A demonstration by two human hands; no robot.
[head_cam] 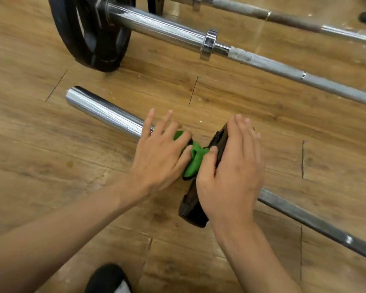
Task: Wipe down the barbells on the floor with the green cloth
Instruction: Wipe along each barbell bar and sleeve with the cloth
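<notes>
The nearest barbell lies on the wooden floor, its chrome sleeve (106, 112) pointing left and its duller shaft (304, 218) running off to the right. A small black plate (192, 208) stands on it between the two. My left hand (156, 153) holds the bunched green cloth (193, 161) against the sleeve right beside the plate, ring and little fingers curled over it, the other two fingers stretched out. My right hand (230, 172) lies along the plate's rim with straight fingers, thumb against the face toward the cloth.
A second barbell (167, 28) with a large black plate (89, 34) and a chrome collar (208, 44) lies just beyond. A third bar (262, 13) runs along the top edge. My black shoe (108, 278) is at the bottom.
</notes>
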